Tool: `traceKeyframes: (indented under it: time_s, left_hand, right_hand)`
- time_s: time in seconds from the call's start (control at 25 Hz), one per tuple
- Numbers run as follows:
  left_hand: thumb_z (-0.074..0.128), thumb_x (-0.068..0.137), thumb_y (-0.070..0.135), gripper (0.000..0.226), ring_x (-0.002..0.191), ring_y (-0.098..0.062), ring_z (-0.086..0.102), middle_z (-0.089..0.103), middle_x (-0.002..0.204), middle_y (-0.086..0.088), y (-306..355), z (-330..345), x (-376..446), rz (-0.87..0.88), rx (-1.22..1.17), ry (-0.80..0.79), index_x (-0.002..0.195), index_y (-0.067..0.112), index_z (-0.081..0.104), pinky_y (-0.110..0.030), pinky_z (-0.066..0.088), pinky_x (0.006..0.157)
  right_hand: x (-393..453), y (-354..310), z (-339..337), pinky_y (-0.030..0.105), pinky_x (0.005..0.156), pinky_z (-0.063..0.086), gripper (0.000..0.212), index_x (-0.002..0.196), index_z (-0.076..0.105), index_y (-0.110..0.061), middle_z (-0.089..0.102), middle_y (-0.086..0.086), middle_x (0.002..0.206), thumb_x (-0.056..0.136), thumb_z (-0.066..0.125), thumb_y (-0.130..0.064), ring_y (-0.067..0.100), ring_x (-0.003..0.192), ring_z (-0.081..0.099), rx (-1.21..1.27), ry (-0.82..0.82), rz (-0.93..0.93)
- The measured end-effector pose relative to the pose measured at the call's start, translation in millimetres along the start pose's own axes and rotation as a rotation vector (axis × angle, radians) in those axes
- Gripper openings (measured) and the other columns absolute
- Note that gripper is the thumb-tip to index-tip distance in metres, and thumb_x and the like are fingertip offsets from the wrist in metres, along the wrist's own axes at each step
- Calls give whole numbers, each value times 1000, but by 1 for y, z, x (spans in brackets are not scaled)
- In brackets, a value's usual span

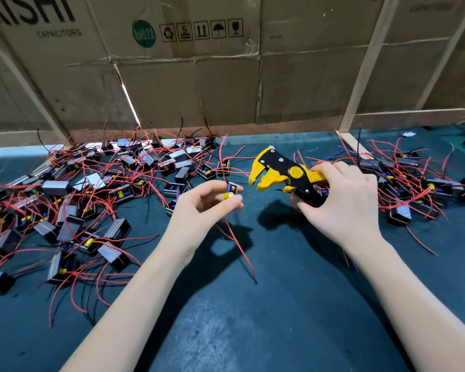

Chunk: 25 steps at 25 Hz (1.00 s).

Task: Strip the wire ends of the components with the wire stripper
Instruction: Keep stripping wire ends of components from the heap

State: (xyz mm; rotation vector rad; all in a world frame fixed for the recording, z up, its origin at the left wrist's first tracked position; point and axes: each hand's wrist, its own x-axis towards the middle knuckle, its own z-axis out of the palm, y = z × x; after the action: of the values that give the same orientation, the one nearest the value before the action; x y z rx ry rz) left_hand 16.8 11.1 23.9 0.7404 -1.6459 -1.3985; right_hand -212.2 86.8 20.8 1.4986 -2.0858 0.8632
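Component pinched in my left hand, red wire dangling toward 6 o'clock. My right hand grips stripper, its jaws open at 3 o'clock of component, above surface.

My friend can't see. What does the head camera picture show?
A right hand holds a yellow-and-black wire stripper, open, near a small component pinched in the left hand. Piles of components with red wires lie on a green mat.

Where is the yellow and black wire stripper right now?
In the head view, the wire stripper is right of centre, gripped by the right hand above the green mat, its open jaws facing the component the left hand pinches.
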Motion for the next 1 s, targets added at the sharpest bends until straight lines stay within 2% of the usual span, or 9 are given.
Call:
traceKeyframes:
  time_s: [0.16, 0.24, 0.32, 0.4, 0.48, 0.64, 0.84, 0.92, 1.0]
  left_hand:
    - [73, 76, 20, 22, 73, -9, 51, 65, 88, 0, 3, -1, 3, -71, -114, -57, 97, 24, 78, -19, 38, 70]
    - [69, 75, 16, 24, 74, -3, 54, 68, 88, 7, 4, -5, 4, -109, -227, -62, 96, 22, 79, -16, 40, 70]
    - [70, 72, 16, 24, 77, 1, 58, 72, 91, 9, 4, -9, 4, -121, -206, -40, 93, 21, 80, -10, 42, 70]
    - [72, 71, 17, 21, 68, -1, 54, 72, 89, 7, 3, -8, 5, -178, -203, -24, 89, 22, 80, -16, 37, 66]
    - [76, 69, 12, 19, 64, -3, 57, 68, 78, 6, 2, -7, 6, -250, -318, 11, 85, 20, 80, -19, 34, 63]
    - [70, 67, 17, 12, 76, -8, 72, 73, 79, 1, 2, -5, 7, -295, -503, 60, 76, 18, 77, -15, 50, 64]
    - [70, 70, 14, 10, 78, -9, 74, 74, 80, 1, 8, -6, 5, -277, -827, 156, 76, 22, 71, -19, 54, 59]
    - [70, 69, 17, 9, 78, -9, 74, 74, 80, 1, 7, -3, 5, -248, -787, 114, 76, 23, 69, -18, 54, 61]
    - [72, 68, 20, 12, 73, -9, 71, 72, 78, 2, 3, 5, 4, -208, -599, 68, 77, 21, 64, -18, 50, 64]
  right_hand:
    - [0, 2, 1, 37, 79, 30, 48, 98, 65, -21, 65, -1, 95, 63, 63, -53, 28, 95, 58, -13, 9, -6]
    - [0, 2, 2, 37, 78, 30, 47, 97, 65, -20, 64, -1, 94, 63, 63, -52, 28, 94, 57, -15, 11, -11]
    - [0, 3, 3, 37, 78, 30, 46, 97, 65, -20, 64, -1, 93, 63, 64, -51, 29, 93, 57, -16, 17, -16]
    - [-1, 5, 4, 37, 78, 30, 44, 96, 65, -19, 64, 0, 92, 64, 71, -48, 29, 91, 57, -26, 16, -20]
    - [-1, 6, 5, 37, 77, 30, 45, 97, 65, -18, 64, 1, 92, 62, 78, -43, 30, 90, 57, -38, 4, -23]
    - [-2, 8, 7, 37, 76, 28, 46, 97, 65, -17, 63, 2, 91, 63, 76, -45, 30, 89, 57, -50, -6, -5]
    - [-2, 6, 7, 36, 75, 27, 44, 94, 64, -18, 62, 1, 89, 64, 75, -48, 30, 87, 57, -32, -6, -1]
    - [-3, 4, 6, 36, 75, 28, 44, 94, 64, -19, 63, 1, 89, 64, 68, -51, 29, 89, 58, -9, -19, -14]
    - [-4, 0, 6, 36, 76, 29, 43, 95, 64, -20, 64, 0, 91, 64, 69, -51, 29, 92, 59, 30, -55, -19]
